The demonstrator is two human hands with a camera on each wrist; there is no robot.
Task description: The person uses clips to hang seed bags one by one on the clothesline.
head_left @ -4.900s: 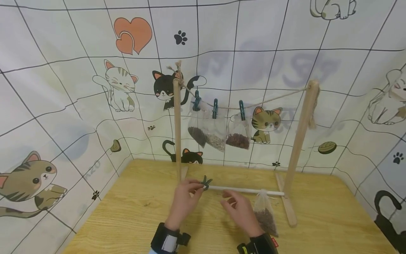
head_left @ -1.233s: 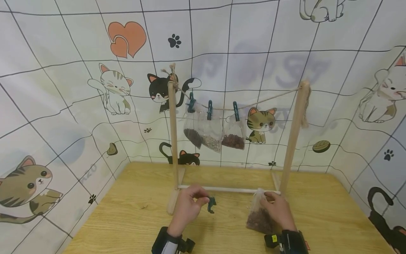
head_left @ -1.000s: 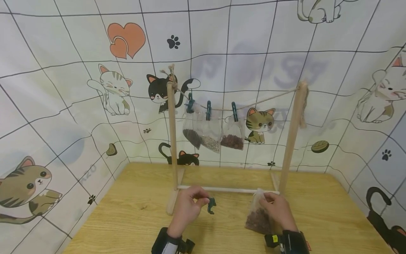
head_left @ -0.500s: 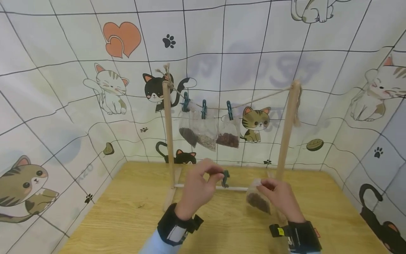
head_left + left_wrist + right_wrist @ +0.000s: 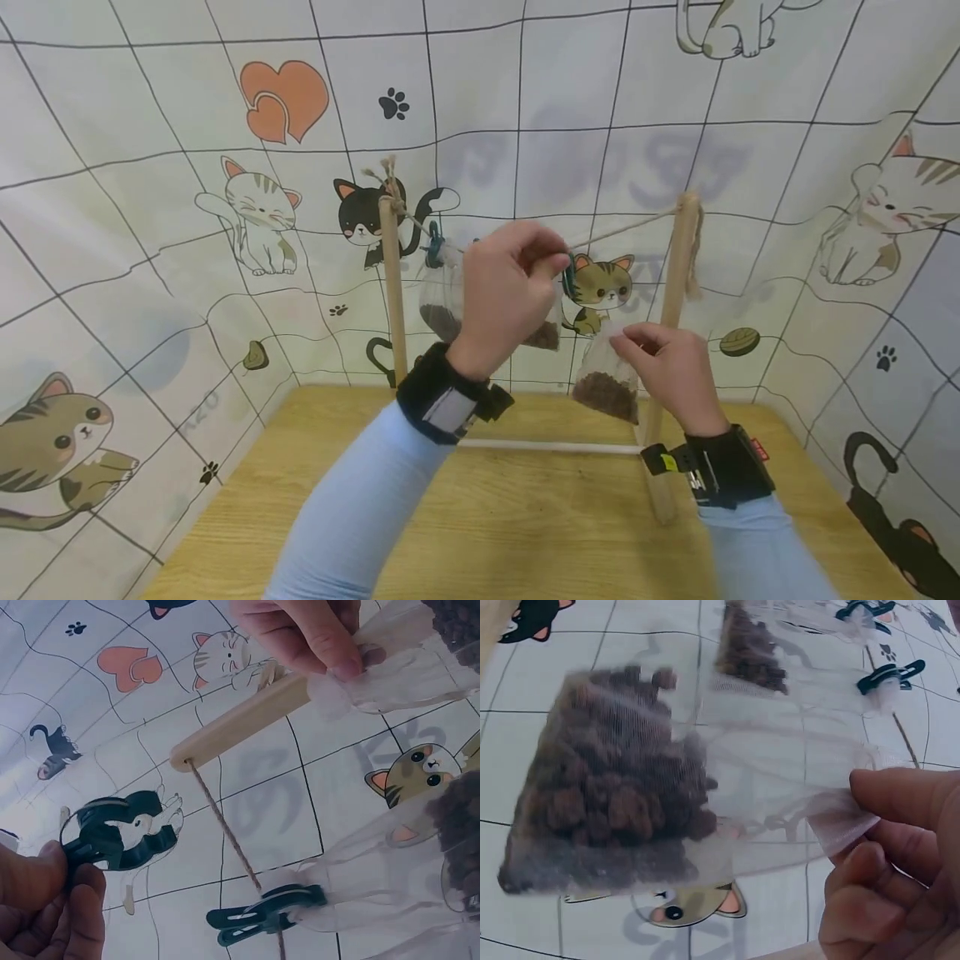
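Observation:
My left hand [image 5: 506, 296] pinches a dark green clothespin [image 5: 124, 832] by its handles, in front of the sagging twine [image 5: 630, 225]. In the left wrist view the clothespin's mouth stands apart from the twine. Lower and to the right, my right hand [image 5: 671, 371] pinches the top of a sheer mesh bag [image 5: 607, 392] with brown chunks in its bottom. This bag hangs in the air, tilted. Several similar bags [image 5: 441, 292] hang from the twine on green clothespins [image 5: 274, 907], partly hidden behind my left hand in the head view.
The twine is tied between a left wooden post [image 5: 392, 292] and a right wooden post [image 5: 678, 267]. A white crossbar [image 5: 555, 447] joins them low down. The frame stands on a wooden table [image 5: 525, 525] before a cat-printed cloth [image 5: 480, 100].
My right hand has taken the bag and lifted it off the table. My left hand has carried the clothespin from near the crossbar up to the twine.

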